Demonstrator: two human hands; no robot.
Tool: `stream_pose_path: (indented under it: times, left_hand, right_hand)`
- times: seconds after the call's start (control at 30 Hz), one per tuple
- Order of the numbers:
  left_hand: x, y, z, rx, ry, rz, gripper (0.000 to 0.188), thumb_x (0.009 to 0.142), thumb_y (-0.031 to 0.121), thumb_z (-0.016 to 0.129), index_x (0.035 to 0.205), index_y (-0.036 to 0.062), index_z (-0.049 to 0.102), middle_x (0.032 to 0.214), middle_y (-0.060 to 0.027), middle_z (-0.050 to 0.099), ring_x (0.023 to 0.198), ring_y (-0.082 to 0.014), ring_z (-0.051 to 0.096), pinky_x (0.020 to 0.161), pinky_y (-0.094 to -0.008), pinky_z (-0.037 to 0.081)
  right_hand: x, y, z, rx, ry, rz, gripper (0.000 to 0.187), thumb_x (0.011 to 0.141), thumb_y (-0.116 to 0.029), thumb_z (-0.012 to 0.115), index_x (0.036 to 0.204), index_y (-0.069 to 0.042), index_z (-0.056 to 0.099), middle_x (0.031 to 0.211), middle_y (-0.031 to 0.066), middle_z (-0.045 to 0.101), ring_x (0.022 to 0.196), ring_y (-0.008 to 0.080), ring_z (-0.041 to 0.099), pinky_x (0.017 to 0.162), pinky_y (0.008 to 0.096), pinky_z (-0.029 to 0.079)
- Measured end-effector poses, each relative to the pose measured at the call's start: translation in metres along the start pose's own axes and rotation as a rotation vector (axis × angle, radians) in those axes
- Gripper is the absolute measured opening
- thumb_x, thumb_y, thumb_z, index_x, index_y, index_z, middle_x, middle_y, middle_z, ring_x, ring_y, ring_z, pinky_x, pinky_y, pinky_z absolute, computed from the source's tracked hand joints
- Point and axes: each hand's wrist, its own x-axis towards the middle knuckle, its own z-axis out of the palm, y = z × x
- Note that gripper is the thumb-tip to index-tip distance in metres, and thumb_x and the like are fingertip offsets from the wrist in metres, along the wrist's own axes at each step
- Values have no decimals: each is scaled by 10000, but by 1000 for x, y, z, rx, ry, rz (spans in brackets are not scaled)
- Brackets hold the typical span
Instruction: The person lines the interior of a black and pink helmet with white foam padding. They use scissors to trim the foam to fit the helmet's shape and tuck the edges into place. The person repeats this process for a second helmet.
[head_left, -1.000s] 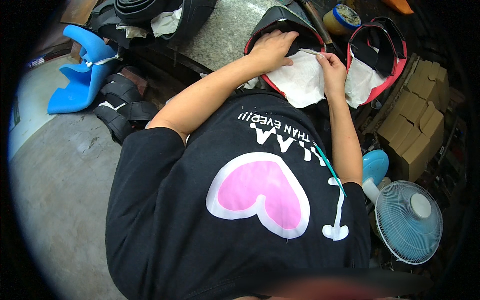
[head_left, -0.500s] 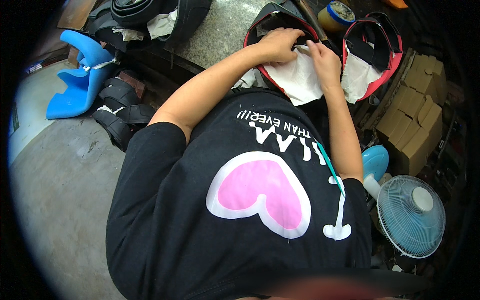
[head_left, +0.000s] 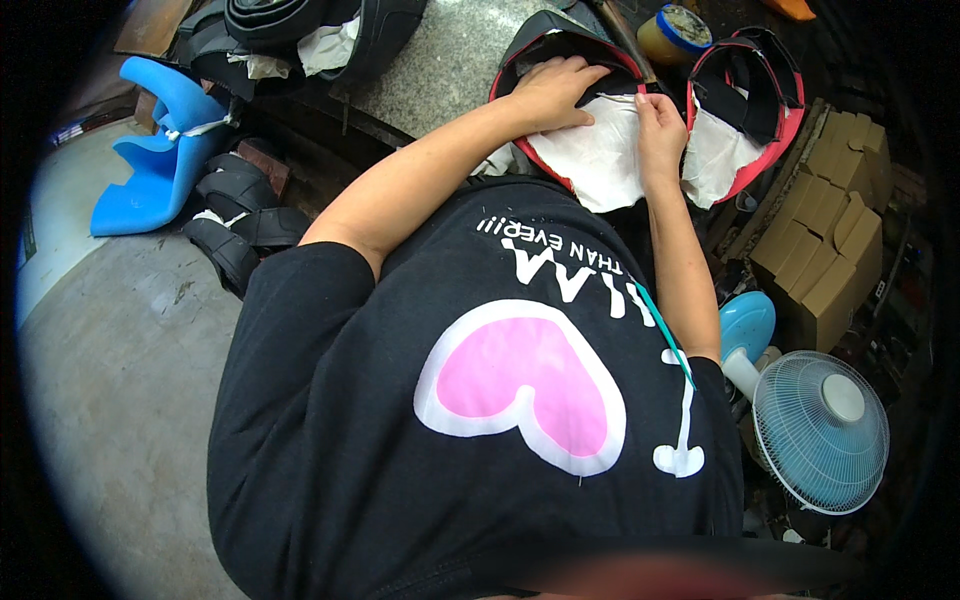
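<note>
In front of me lies a black, red-edged shoe upper [head_left: 562, 42], curved into an open loop, with a white lining sheet [head_left: 600, 150] spread across its near part. My left hand [head_left: 556, 92] lies inside the loop with its fingers stretched out over the black inner side, the thumb by the white sheet's far edge. At the loop's right side, my right hand [head_left: 660, 128] pinches the red edge between thumb and fingertips. A second black and red upper [head_left: 765, 170], also lined in white, sits just right of that hand.
Behind the uppers stand a jar with a blue rim [head_left: 675, 32] and a hammer-like wooden handle [head_left: 625, 35]. Black strapped pieces [head_left: 385, 40] are heaped on the grey stone slab [head_left: 440, 70]. A blue plastic form [head_left: 165, 150] is at left; cardboard boxes [head_left: 830, 240] and a fan [head_left: 825, 430] at right.
My right hand has moved slightly down from the middle of the upper to its right edge. My left hand has spread flatter inside the loop.
</note>
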Motion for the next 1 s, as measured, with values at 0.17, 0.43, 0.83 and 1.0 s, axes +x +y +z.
stream_pose_path:
  times: [0.17, 0.43, 0.83, 1.0]
  left_hand:
    - [-3, 5, 1, 73, -7, -9, 765, 739, 284, 776, 1423, 140, 465, 1268, -153, 546, 1181, -356, 517, 1005, -452, 428]
    - [-4, 18, 1, 146, -25, -28, 899, 643, 361, 836, 1424, 122, 459, 1264, -153, 547, 1175, -351, 512, 974, -464, 434]
    - [-4, 14, 1, 133, -37, -42, 928, 620, 399, 845, 1428, 148, 462, 1264, -155, 545, 1177, -352, 509, 983, -459, 425]
    - [-3, 8, 7, 59, 7, -52, 831, 714, 362, 797, 1443, 163, 450, 1283, -155, 541, 1191, -350, 505, 1002, -457, 412]
  right_hand:
    - [-16, -16, -10, -207, -173, -328, 87, 912, -92, 643, 942, -13, 626, 784, 79, 638, 688, 135, 593, 659, 278, 481]
    - [5, -23, -9, -142, -149, 19, 277, 908, -279, 677, 889, -3, 670, 722, 96, 672, 688, 186, 648, 653, 284, 493]
    - [15, -36, 0, -340, -369, 211, 180, 831, -208, 742, 843, -31, 710, 665, 61, 675, 557, 118, 612, 566, 284, 475]
    - [21, -25, -8, -196, -343, 239, 161, 812, -133, 767, 816, 11, 694, 646, 29, 657, 510, 80, 571, 497, 255, 452]
